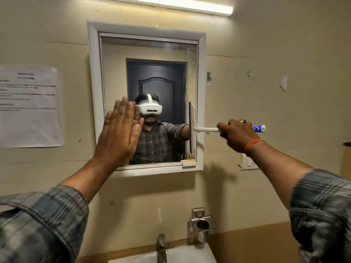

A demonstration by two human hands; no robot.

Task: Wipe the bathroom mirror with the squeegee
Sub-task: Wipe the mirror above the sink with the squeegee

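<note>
The mirror (152,52) hangs on the wall in a white frame (94,73). My left hand (119,133) lies flat with fingers extended against the mirror's lower left part. My right hand (237,134) grips the handle of a white squeegee (192,128) with a blue grip end. Its blade stands vertical against the glass at the mirror's right edge, about mid-height to low. Water drops and streaks show on the glass above the blade, near the upper right corner.
A paper notice (28,107) is taped to the wall at left. Below are a white sink (171,256) with a metal tap (161,247) and a metal holder (203,223). A tube light (180,5) runs above.
</note>
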